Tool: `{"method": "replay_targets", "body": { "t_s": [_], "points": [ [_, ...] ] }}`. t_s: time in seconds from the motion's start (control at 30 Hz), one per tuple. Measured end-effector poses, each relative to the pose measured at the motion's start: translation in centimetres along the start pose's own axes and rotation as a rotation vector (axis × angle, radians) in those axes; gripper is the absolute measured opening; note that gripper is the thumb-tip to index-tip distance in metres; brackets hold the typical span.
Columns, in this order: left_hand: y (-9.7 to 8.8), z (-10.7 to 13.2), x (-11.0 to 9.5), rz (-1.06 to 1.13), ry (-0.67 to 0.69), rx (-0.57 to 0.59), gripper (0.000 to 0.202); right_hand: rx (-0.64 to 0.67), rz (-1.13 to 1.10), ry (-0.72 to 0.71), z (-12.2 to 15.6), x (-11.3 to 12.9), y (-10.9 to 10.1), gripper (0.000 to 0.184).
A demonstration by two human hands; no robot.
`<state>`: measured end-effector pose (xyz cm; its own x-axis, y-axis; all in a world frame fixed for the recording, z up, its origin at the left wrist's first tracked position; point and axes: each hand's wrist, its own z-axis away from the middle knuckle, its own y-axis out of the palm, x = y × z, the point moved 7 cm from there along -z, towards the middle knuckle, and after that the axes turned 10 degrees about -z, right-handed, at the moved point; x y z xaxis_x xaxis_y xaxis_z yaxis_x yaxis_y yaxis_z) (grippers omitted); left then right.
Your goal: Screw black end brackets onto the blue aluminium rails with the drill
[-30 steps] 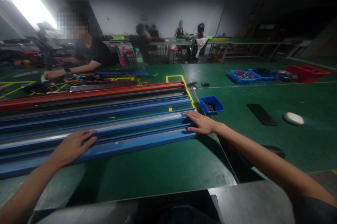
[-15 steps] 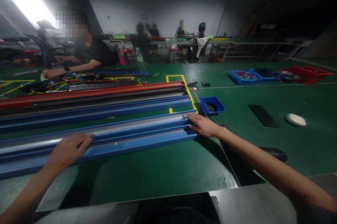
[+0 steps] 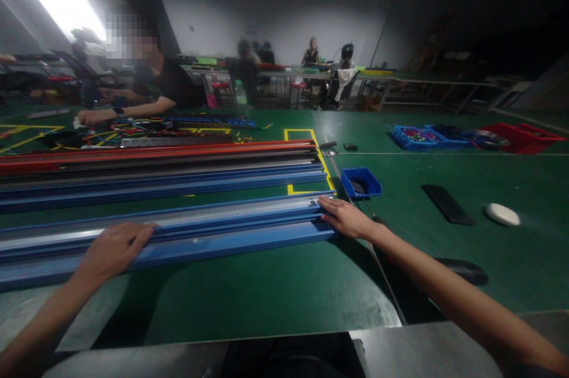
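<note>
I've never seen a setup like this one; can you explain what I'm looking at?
There is no machine: these are a person's bare hands, seen from one head-worn camera looking forward and down. The left hand and right hand lie on two long, blue, metal-looking rails on a green tabletop; whether they grip or merely rest is unclear. Beyond lie another long blue rail and a long orange-red rail. To the right are a small, open blue bin, a flat black slab and a white oval object.
</note>
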<state>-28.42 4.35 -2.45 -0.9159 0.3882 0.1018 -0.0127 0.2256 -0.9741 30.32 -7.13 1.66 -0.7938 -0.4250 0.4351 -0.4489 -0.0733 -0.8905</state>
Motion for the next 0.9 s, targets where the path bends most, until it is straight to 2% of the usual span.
{"method": "replay_targets", "body": {
  "t_s": [0.9],
  "points": [
    [0.04,0.78,0.15,-0.008,-0.041,-0.056,0.072,-0.034,-0.032,0.018,0.47,0.06,0.25,0.041]
  ]
}}
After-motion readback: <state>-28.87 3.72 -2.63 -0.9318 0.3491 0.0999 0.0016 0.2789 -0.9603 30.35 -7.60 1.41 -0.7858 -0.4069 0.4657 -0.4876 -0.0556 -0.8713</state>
